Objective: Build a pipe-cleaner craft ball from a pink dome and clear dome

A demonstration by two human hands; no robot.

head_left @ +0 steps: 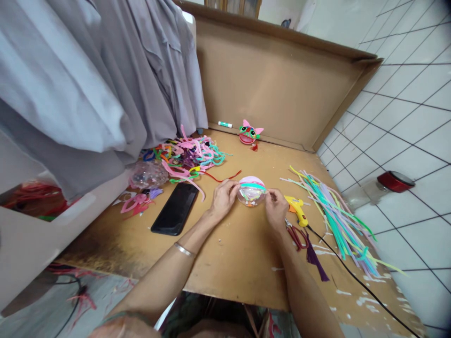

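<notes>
A clear round plastic ball (pixel 251 197) with a pink upper part sits between my two hands, low over the table. A teal pipe cleaner (pixel 252 186) stretches across its front, just under the pink. My left hand (pixel 224 198) pinches the teal strip's left end at the ball's side. At the other side my right hand (pixel 276 204) has its fingers closed at the right end. Small coloured pieces show through the clear lower part. Beside my right hand lie a yellow glue gun (pixel 299 212) and red-handled scissors (pixel 298 235).
A black phone (pixel 175 209) and a tangled heap of pipe cleaners (pixel 190 152) lie left. Straight pipe cleaners (pixel 334 216), a purple tassel (pixel 315 258) and the gun's black cord (pixel 359 281) are right. A finished-looking animal head (pixel 248 134) and glue stick (pixel 224 124) stand behind.
</notes>
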